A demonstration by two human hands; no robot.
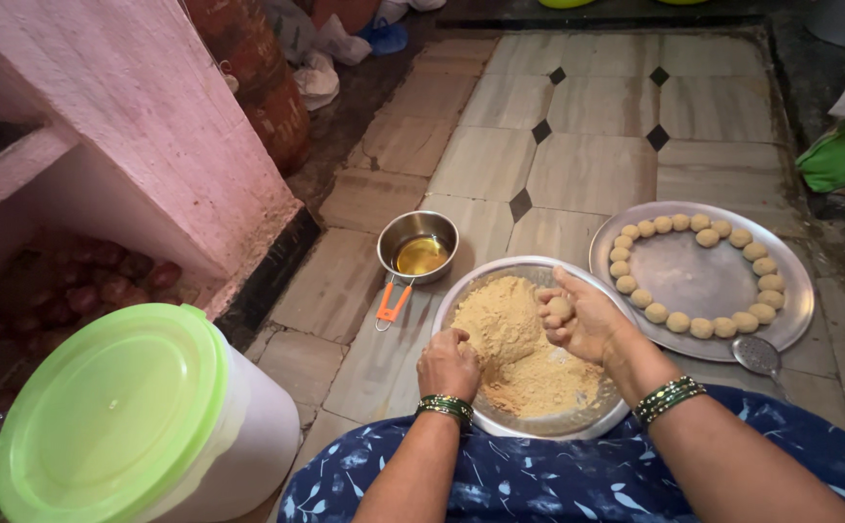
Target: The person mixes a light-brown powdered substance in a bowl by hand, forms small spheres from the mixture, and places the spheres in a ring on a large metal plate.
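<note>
A round metal bowl (pixel 461 291) on the tiled floor holds a heap of tan crumbly flour mix (pixel 514 344). My right hand (pixel 582 320) hovers over the bowl, fingers curled around a small ball of the mix (pixel 559 308). My left hand (pixel 448 363) rests at the bowl's near-left rim, fingers bent down into the mix; what it holds is hidden. To the right, a flat metal plate (pixel 698 276) carries several finished tan balls (pixel 703 327) set in a ring along its edge.
A small steel pan (pixel 418 247) with yellow liquid and an orange-tipped handle sits left of the bowl. A white tub with a green lid (pixel 117 412) stands at near left, beside a pink wall shelf (pixel 132 126). A small strainer (pixel 756 355) lies by the plate.
</note>
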